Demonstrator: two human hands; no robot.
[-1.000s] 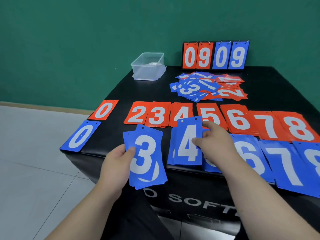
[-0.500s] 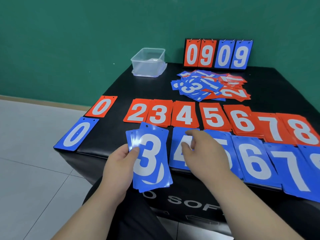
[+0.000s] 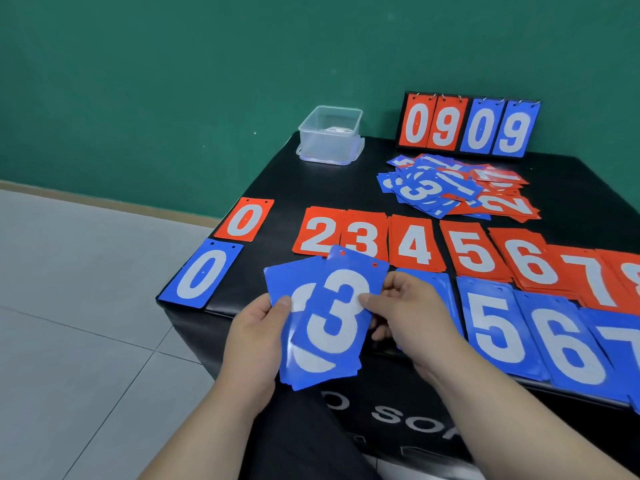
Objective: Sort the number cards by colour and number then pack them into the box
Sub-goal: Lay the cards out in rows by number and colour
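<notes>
Head view: the stack of blue 3 cards was held over the near edge of the black table, long axis near upright, tops leaning right, front card skewed. The cards were flat, glossy rectangles with two punched holes. Left hand gripped the stack's left edge; right hand pinched the front card's right edge. The clear plastic box sat at the far corner.

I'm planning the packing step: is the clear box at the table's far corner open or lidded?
Open: the clear box has a bare top rim, and what looks like its lid lies under it.
</notes>
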